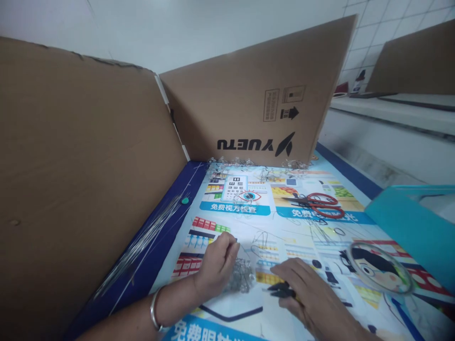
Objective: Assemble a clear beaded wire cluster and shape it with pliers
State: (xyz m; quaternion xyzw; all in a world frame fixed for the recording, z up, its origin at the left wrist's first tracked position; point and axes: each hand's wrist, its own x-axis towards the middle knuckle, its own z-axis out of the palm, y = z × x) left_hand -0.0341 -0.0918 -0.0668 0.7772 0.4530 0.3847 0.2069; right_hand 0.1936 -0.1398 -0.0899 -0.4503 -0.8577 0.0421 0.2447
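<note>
My left hand (218,260), with a silver bangle (153,310) on its wrist, is closed in a pinch. What it holds, if anything, is hidden behind the fingers. Right beside it lies a heap of small bent wire pieces (243,276). To the right, my right hand (309,296) is wrapped round a pair of pliers (282,290) with dark jaws pointing left. The jaws are apart from my left hand.
Red-handled scissors (323,205) lie farther back near loose wires. A round clear ring or lid (378,267) is at right, beside a turquoise box (412,222). Long straight wires (149,237) run along the left edge. Cardboard panels (245,94) wall the back and left.
</note>
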